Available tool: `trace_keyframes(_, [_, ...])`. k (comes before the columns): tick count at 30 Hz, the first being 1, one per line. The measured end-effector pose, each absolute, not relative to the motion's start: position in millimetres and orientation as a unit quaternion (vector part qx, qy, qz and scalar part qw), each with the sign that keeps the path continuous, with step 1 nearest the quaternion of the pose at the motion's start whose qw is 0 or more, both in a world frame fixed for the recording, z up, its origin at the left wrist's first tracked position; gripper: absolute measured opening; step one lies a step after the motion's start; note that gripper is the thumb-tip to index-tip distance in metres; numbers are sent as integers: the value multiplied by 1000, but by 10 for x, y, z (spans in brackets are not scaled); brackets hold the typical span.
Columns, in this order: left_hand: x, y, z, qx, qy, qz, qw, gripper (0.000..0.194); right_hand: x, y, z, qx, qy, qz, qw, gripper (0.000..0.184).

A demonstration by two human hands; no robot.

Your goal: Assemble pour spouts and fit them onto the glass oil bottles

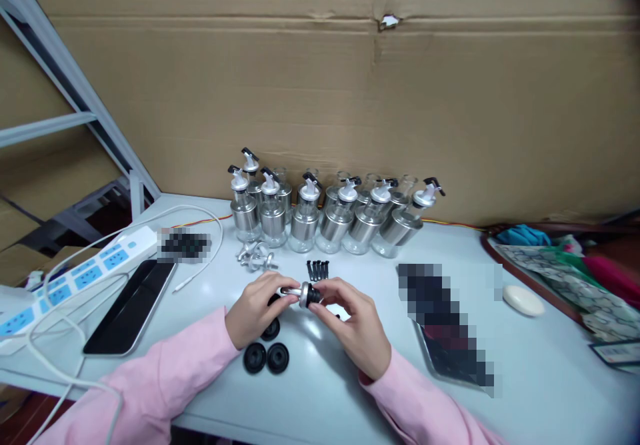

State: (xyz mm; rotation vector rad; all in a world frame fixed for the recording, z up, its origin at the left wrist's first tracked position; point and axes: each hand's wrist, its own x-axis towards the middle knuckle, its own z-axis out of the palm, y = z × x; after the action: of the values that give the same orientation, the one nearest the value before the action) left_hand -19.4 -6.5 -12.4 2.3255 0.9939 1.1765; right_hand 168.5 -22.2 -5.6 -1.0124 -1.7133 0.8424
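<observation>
Between my two hands, above the table, is a bottle pourer [304,294] lying sideways, with a silver collar and a black ribbed stopper. The fingers of my left hand [263,304] pinch its spout end on the left. My right hand [356,322] grips the black stopper end between thumb and fingers. Round black rubber caps [277,358] lie on the table below my left hand, one partly hidden by it. Just beyond my hands sits a row of small black levers [318,270]. Loose silver pourer pieces [256,256] are heaped behind my left hand.
Glass bottles with steel sleeves [304,226] stand in rows against the cardboard wall [300,85], the front ones topped with pourers. A power strip [87,275], white cable and dark tablet [131,308] lie left. A phone [450,358], white oval object [523,300] and cloth-filled tray [525,268] are right.
</observation>
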Motion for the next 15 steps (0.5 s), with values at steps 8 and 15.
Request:
trace_keyframes(8, [-202, -50, -47, 766, 372, 361, 380, 30, 1740, -248, -19, -369, -763, 265, 459, 11])
trace_keyframes(15, [-195, -44, -64, 646, 377, 300, 592, 34, 1733, -257, 3, -337, -789, 224, 463, 15])
